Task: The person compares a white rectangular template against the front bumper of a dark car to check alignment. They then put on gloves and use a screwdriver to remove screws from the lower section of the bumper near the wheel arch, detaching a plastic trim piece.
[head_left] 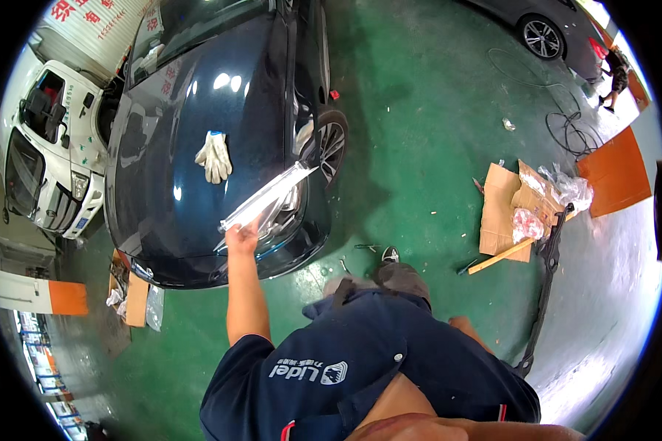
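While one end of a silvery strip (268,195) was gripped by the left hand (243,235), left of the frame's centre, its other end was pointed toward the upper right. The strip was held at a slant over the front corner of a dark car (254,128), by the headlight (291,206); whether the car was touched by it could not be told. The right hand (461,325) was partly hidden by the shirt (360,331), right of the lower centre, and whether anything was held in it could not be made out. The two hands were set well apart.

A white glove (216,159) was laid on the car, above and left of the strip. A white truck (84,147) was parked at the far left. On the green floor (412,132), toward the right edge, cardboard (497,209) was spread beside plastic wrap (575,189), with a yellow stick (499,256) laid at its lower edge. Farther up, a cable (568,132) was left in loops, and a second car (518,15) was seen at the upper right.
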`<state>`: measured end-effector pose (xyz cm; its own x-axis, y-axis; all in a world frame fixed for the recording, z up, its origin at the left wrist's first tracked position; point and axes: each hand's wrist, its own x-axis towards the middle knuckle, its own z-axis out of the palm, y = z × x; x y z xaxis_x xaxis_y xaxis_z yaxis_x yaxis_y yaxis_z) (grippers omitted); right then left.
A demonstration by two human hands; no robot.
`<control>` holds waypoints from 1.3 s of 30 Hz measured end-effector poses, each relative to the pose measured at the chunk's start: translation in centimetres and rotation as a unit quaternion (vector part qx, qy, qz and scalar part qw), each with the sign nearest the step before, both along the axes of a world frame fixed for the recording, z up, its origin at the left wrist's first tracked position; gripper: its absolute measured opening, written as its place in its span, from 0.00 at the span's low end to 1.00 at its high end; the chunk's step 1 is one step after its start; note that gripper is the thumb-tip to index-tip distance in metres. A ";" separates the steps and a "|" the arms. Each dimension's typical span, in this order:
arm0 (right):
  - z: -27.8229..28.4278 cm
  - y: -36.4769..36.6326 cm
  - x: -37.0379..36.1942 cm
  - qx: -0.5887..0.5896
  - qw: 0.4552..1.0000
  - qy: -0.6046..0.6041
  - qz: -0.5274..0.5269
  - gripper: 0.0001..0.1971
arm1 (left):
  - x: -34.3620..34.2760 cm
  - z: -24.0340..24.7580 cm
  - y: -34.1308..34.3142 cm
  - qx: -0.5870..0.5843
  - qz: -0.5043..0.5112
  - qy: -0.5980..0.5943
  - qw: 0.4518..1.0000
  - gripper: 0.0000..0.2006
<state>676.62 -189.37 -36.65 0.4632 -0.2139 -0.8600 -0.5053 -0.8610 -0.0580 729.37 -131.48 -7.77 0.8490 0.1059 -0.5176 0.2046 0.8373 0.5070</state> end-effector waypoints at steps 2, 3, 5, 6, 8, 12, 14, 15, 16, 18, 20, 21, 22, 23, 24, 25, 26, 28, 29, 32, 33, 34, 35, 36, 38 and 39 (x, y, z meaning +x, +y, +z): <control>2.6 -5.8 4.7 0.015 0.999 0.013 -0.031 0.11 | -0.3 0.4 0.1 0.028 0.040 0.035 0.998 0.24; 3.9 -8.6 8.6 0.001 0.989 -0.041 -0.144 0.10 | -0.1 1.1 0.0 0.038 0.039 0.032 0.998 0.24; 7.1 -13.2 16.6 0.186 0.788 -0.191 -0.555 0.07 | -0.3 2.7 -0.7 0.059 0.048 0.045 0.996 0.23; 8.6 -15.4 20.8 0.243 0.691 -0.233 -0.640 0.07 | 0.0 3.7 -1.4 0.066 0.041 0.036 0.996 0.23; 11.3 -18.8 28.1 0.211 0.697 -0.301 -0.615 0.07 | 0.7 5.4 -3.3 0.123 0.047 0.077 0.988 0.21; 13.1 -22.2 38.3 0.182 0.712 -0.319 -0.599 0.11 | 4.7 6.9 -7.8 0.163 0.049 0.072 0.983 0.16; 12.6 -23.0 41.3 0.206 0.746 -0.272 -0.571 0.10 | 8.4 7.3 -8.9 0.147 0.063 0.038 0.986 0.15; 12.3 -23.5 42.4 0.212 0.764 -0.247 -0.557 0.10 | 10.2 7.4 -9.4 0.136 0.078 0.031 0.987 0.16; 12.0 -24.1 43.0 0.216 0.781 -0.230 -0.539 0.09 | 11.6 7.5 -9.7 0.129 0.087 0.019 0.988 0.17; 11.2 -25.4 43.7 0.196 0.778 -0.164 -0.574 0.07 | 14.0 7.2 -10.2 0.097 0.137 -0.004 0.986 0.18; 11.0 -27.6 44.1 0.331 0.752 -0.098 -0.561 0.04 | 16.0 6.8 -10.8 0.083 0.168 -0.011 0.982 0.21; 10.9 -28.4 44.4 0.300 0.765 -0.101 -0.561 0.04 | 16.7 6.3 -11.2 0.071 0.190 0.019 0.979 0.21; 11.0 -29.4 44.7 0.248 0.789 -0.119 -0.550 0.05 | 17.3 5.7 -11.6 0.049 0.185 0.005 0.982 0.20; 11.1 -30.1 45.4 0.229 0.837 -0.134 -0.479 0.06 | 17.7 5.3 -11.8 0.055 0.207 0.041 0.976 0.20; 11.1 -31.1 46.1 0.256 0.844 -0.144 -0.449 0.07 | 18.2 4.9 -12.3 0.038 0.217 0.069 0.973 0.20; 11.3 -31.4 47.1 0.253 0.806 -0.103 -0.525 0.06 | 18.4 4.7 -12.4 0.054 0.236 0.097 0.965 0.18; 11.3 -32.3 48.8 0.223 0.772 -0.063 -0.591 0.05 | 18.5 4.7 -13.0 0.042 0.225 0.083 0.970 0.18; 11.3 -33.8 52.2 0.230 0.777 -0.053 -0.583 0.05 | 18.2 4.9 -14.3 0.040 0.246 0.092 0.964 0.18; 11.7 -34.4 53.7 0.216 0.802 -0.053 -0.555 0.05 | 18.0 5.4 -15.1 0.030 0.228 0.069 0.971 0.19; 11.6 -36.9 59.5 0.230 0.796 -0.039 -0.559 0.06 | 17.9 6.0 -19.8 0.147 0.220 0.084 0.961 0.19; 11.1 -37.5 61.8 0.250 0.793 -0.047 -0.554 0.07 | 18.3 5.9 -21.7 0.122 0.214 0.084 0.965 0.19; 10.7 -38.4 64.0 0.270 0.788 -0.056 -0.551 0.08 | 19.4 5.1 -23.9 0.127 0.181 0.061 0.973 0.17; 10.5 -39.2 66.2 0.262 0.799 -0.067 -0.537 0.07 | 20.7 4.1 -26.2 0.137 0.168 0.050 0.975 0.15; 10.0 -39.9 68.8 0.255 0.810 -0.078 -0.523 0.07 | 21.8 3.2 -28.3 0.151 0.175 0.057 0.971 0.14; 9.5 -41.9 74.4 0.260 0.812 -0.099 -0.514 0.08 | 25.2 0.5 -32.1 0.186 0.212 0.078 0.956 0.13; 9.4 -42.9 76.9 0.270 0.802 -0.107 -0.521 0.08 | 26.0 -0.5 -33.4 0.214 0.241 0.103 0.941 0.13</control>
